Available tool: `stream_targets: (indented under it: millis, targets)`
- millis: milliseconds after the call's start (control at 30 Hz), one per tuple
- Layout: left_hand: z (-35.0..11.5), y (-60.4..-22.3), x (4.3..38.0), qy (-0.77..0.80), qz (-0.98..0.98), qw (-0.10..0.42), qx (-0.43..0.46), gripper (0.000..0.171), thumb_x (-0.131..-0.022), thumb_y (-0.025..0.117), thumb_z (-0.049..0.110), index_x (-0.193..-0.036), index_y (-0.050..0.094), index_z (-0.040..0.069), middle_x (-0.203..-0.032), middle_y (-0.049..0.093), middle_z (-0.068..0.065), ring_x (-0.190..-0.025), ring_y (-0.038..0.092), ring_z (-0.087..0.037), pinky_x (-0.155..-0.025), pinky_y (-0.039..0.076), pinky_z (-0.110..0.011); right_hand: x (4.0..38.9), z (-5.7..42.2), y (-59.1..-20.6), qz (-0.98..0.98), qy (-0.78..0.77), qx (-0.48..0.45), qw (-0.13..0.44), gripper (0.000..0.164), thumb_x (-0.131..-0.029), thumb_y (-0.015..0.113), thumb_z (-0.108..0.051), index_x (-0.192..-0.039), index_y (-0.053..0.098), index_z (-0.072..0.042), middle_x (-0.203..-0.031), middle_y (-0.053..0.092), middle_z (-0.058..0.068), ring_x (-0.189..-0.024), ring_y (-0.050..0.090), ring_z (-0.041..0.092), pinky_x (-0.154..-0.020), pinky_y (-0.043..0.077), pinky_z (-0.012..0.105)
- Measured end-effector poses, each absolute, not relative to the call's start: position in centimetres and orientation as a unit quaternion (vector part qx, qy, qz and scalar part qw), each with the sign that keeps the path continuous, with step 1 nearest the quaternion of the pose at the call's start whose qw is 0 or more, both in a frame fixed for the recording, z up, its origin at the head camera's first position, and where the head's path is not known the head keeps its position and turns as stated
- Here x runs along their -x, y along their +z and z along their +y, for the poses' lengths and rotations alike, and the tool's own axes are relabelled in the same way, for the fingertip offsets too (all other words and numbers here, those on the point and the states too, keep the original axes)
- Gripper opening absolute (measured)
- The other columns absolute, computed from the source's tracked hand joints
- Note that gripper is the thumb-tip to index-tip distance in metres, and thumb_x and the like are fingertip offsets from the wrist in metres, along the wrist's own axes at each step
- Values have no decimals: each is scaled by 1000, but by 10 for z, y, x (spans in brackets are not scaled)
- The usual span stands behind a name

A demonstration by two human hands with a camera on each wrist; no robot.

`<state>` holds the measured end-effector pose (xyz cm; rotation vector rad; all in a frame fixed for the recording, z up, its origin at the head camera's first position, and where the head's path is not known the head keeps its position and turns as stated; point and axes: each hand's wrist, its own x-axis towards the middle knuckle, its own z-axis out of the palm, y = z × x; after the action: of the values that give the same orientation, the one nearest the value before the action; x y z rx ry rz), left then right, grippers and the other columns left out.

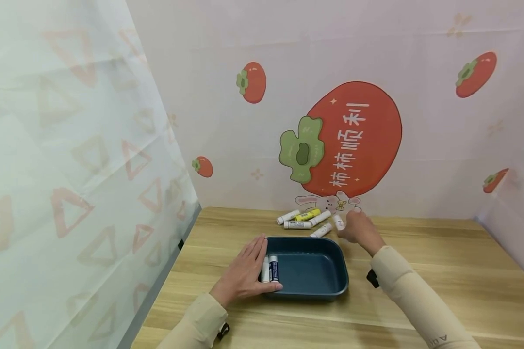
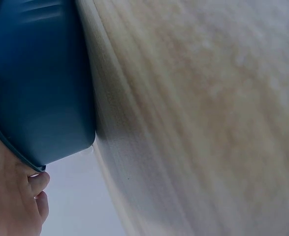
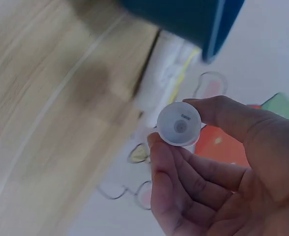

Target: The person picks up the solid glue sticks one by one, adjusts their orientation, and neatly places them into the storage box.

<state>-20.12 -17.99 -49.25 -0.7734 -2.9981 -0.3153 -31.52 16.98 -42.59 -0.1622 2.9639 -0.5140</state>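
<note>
My left hand (image 1: 246, 271) lies against the left end of a dark blue tray (image 1: 314, 292), its fingers stretched along the far corner and its thumb over the near side. In the left wrist view, that hand touches the tray's rim. Inside the tray, a white glue stick (image 1: 265, 270) and a dark-labelled glue stick (image 1: 274, 269) lie side by side at the left. Beyond the tray's far right corner, my right hand (image 1: 361, 230) pinches a white glue stick (image 3: 179, 124) between thumb and fingers; the right wrist view shows its round, hollow end.
Behind the tray lie several loose glue sticks, among them a yellow one (image 1: 307, 215) and a white one (image 1: 321, 230) close to the far rim. A printed sheet (image 1: 244, 194) rises at the table's back edge. The wooden table (image 1: 441, 271) extends to the right.
</note>
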Motion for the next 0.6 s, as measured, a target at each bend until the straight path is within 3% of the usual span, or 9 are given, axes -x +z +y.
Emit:
stream_targets:
  millis: [133, 300, 600]
  targets:
    - [-179, -493, 202, -98, -964, 15, 247, 124, -88, 48, 89, -169, 13, 2, -178, 13, -17, -167, 15, -32, -134, 23, -52, 297, 161, -417, 981, -169, 68, 63, 31, -89, 83, -25, -87, 65, 0, -70, 54, 8, -61, 55, 22, -53, 42, 27]
    - [-179, -494, 202, -97, -964, 18, 246, 125, -87, 49, 90, -169, 14, 2, -178, 14, -17, -167, 15, -31, -134, 23, -52, 276, 146, -411, 982, -152, 96, 55, 30, -88, 84, -27, -78, 66, -5, -66, 56, 6, -57, 55, 19, -50, 40, 24]
    - [-178, -494, 201, -100, -965, 17, 243, 126, -87, 49, 90, -169, 14, 1, -179, 12, -16, -167, 14, -31, -134, 23, -52, 238, 113, -413, 973, -177, 130, 76, 26, -90, 84, -22, -93, 72, 1, -71, 64, 6, -56, 61, 15, -50, 55, 25]
